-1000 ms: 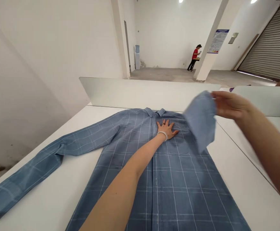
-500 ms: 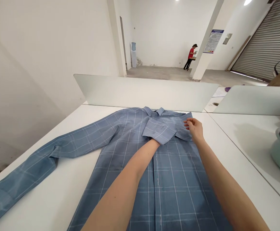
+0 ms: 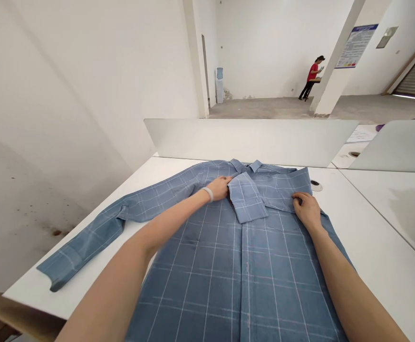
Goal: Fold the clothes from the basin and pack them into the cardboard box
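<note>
A blue shirt (image 3: 207, 251) with a white windowpane check lies front up, its collar (image 3: 255, 166) toward the far edge. One sleeve (image 3: 96, 232) stretches out to the left. The other sleeve is folded in across the chest, its cuff end (image 3: 248, 202) lying over the button placket. My left hand (image 3: 219, 188), with a pale band at the wrist, is closed at the left edge of that cuff end, its fingertips partly hidden. At the right, my right hand (image 3: 307, 209) has its fingers curled on the folded sleeve near the shoulder.
The shirt rests on a white table (image 3: 339, 213) with a round cable hole (image 3: 316, 185). Low frosted partitions (image 3: 250, 140) line its far edge. A person in red (image 3: 312, 76) stands in the distance beside a pillar (image 3: 335, 71). The wall (image 3: 68, 95) rises at the left.
My left hand has come out from under the cuff to its left side. My right hand has lowered onto the folded sleeve. The cuff lies flatter, and the view has turned left.
</note>
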`<state>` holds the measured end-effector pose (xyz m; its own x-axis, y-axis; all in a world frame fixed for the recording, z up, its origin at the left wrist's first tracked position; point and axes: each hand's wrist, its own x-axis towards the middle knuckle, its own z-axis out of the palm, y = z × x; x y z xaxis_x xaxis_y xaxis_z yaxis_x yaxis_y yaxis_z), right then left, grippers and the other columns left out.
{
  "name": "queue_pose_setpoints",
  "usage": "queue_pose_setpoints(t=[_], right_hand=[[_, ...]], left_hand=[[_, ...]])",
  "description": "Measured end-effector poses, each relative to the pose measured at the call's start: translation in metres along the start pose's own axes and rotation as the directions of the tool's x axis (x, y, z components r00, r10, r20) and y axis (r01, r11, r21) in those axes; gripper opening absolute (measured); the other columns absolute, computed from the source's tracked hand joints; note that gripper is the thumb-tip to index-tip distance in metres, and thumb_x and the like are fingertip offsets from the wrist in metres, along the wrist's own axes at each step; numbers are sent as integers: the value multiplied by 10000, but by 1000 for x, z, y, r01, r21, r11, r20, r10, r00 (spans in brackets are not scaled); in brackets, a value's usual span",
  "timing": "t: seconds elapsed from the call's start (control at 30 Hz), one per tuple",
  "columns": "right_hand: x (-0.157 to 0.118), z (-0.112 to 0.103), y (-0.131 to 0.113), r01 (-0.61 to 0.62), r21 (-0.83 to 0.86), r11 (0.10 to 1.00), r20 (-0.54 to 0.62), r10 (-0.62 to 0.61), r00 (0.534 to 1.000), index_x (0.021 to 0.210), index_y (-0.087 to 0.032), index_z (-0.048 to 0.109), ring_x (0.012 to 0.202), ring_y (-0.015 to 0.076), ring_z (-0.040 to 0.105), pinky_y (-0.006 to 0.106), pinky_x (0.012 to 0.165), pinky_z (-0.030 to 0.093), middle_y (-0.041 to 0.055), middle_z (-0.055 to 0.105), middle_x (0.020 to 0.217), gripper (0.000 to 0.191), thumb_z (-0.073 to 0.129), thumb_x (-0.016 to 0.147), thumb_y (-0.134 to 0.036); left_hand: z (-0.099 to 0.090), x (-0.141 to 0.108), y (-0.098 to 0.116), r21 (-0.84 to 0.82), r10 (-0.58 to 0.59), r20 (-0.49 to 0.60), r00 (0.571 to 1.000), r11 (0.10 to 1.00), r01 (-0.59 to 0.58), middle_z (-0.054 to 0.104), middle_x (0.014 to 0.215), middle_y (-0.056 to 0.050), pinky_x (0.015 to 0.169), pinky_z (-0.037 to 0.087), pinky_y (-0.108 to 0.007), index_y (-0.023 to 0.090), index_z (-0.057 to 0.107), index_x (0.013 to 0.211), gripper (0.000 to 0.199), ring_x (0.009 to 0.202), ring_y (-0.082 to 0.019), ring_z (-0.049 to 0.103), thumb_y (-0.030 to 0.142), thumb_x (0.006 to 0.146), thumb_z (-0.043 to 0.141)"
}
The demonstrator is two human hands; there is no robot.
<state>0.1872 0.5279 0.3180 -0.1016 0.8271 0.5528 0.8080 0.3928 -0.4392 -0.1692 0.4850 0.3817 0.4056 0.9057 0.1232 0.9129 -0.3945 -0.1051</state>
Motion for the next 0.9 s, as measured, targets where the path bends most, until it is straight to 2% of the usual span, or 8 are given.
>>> queue_pose_setpoints(t=[0.1, 0.2, 0.3, 0.37, 0.43, 0.57, 0.73, 0.9], right_hand=[[-1, 2, 1, 13, -21, 1000, -13, -13, 1000, 818, -172, 678, 915, 236, 594, 397, 881, 450, 90, 676, 981, 283, 408, 750, -223], [-2, 4, 1, 40, -49, 998, -9, -41, 999, 827, -176, 676, 924, 235, 590, 397, 891, 441, 85, 673, 992, 283, 406, 759, -224], [-3, 4, 2, 55, -69, 996, -4, -55, 998, 841, -175, 677, 939, 235, 583, 395, 893, 440, 85, 670, 1017, 285, 405, 771, -224], [-3, 4, 2, 53, -79, 995, 0, -53, 999, 850, -177, 679, 945, 237, 579, 399, 892, 443, 83, 668, 1027, 285, 409, 773, -223], [-3, 4, 2, 52, -86, 995, 6, -52, 999, 858, -179, 680, 951, 239, 576, 405, 894, 446, 81, 666, 1033, 286, 410, 774, -224], [-4, 5, 3, 70, -90, 994, 13, -69, 998, 864, -178, 679, 964, 245, 577, 415, 908, 445, 81, 662, 1044, 288, 410, 776, -232], [-4, 5, 0, 73, -104, 992, 1, -73, 997, 854, -189, 676, 960, 250, 579, 422, 904, 449, 79, 661, 1042, 287, 404, 772, -225], [-4, 3, 2, 103, -110, 989, 15, -102, 995, 835, -191, 663, 962, 247, 586, 423, 925, 438, 84, 663, 1037, 272, 402, 774, -233]], left_hand=[[-11, -8, -45, 15, -249, -59, 967, 968, 250, 488, 1346, -73, 1048, 355, -373, 229, 571, 1208, 303, 1244, -217, 441, 209, 935, 443], [-10, -9, -80, -2, -526, -125, 842, 848, 529, 461, 1349, -146, 960, 412, -422, 183, 509, 1291, 375, 1190, -285, 475, 249, 940, 394], [0, 5, -95, -28, -652, -140, 745, 755, 656, 474, 1320, -159, 926, 411, -478, 192, 494, 1298, 402, 1167, -323, 481, 353, 956, 356], [9, 17, -97, -30, -679, -129, 723, 731, 681, 512, 1269, -162, 933, 388, -516, 187, 528, 1245, 400, 1155, -334, 482, 392, 961, 335], [16, 27, -99, -21, -669, -111, 735, 741, 672, 548, 1204, -168, 925, 391, -499, 156, 548, 1193, 380, 1140, -325, 490, 360, 969, 319], [22, 32, -109, 8, -601, -80, 796, 798, 603, 541, 1186, -165, 868, 423, -389, 138, 504, 1209, 349, 1105, -275, 511, 268, 979, 276], [19, 28, -122, 36, -555, -81, 828, 828, 559, 498, 1235, -164, 884, 408, -388, 143, 480, 1229, 341, 1099, -280, 511, 284, 971, 307], [5, 24, -104, 61, -513, -167, 842, 847, 528, 377, 1412, -145, 1069, 232, -471, 162, 416, 1327, 400, 1307, -295, 321, 247, 943, 350]])
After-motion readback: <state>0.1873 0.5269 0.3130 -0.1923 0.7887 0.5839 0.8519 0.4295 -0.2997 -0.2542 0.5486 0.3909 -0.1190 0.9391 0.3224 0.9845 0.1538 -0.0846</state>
